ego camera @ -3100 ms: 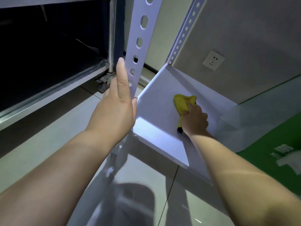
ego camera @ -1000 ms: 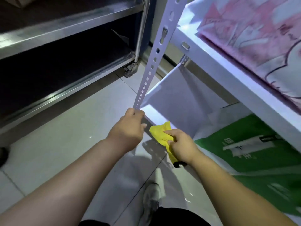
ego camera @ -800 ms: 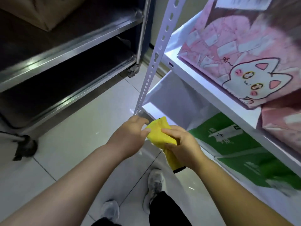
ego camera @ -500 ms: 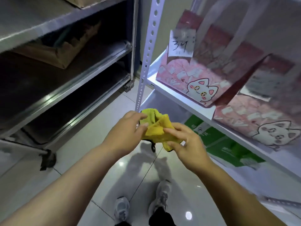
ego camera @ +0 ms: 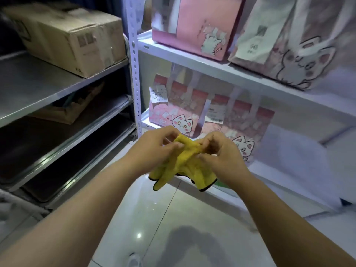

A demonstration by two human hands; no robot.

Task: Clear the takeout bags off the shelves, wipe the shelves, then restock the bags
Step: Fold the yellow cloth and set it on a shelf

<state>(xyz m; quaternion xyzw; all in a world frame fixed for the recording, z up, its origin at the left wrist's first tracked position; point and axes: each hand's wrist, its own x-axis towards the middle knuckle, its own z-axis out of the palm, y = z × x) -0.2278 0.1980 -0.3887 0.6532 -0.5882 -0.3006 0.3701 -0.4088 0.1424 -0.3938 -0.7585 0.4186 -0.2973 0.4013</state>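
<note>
Both hands were busy with the yellow cloth [ego camera: 185, 162]. The left hand [ego camera: 154, 149] pinched a bunch of it from the left and the right hand [ego camera: 221, 157] pinched it from the right, fingers curled into the fabric. The rest hung down below them with its dark trim showing. It looked like refolding or bunching the cloth to get a fresh side, so I'd call this the wiping part of the job, between wipes rather than mid-wipe. The cloth wasn't touching any shelf, just held up in the air in front of the white rack.

Right behind the hands, the middle shelf [ego camera: 292, 160] had two pink cat bags [ego camera: 173, 116] on its left part, while its right part looked bare. The top shelf [ego camera: 212, 68], further up, held a pink bag [ego camera: 194, 26] and a pale cat bag [ego camera: 289, 45].

So honestly I couldn't tell if those shelves were already wiped and restocked or hadn't been cleared yet. At minimum that bare stretch on the right needed bags put back. If the loaded parts were untouched, most of the work was left.

Off to the left were a metal rack [ego camera: 57, 89] with a cardboard box [ego camera: 73, 39] on it, and tiled floor [ego camera: 154, 218] near the bottom of the view.
</note>
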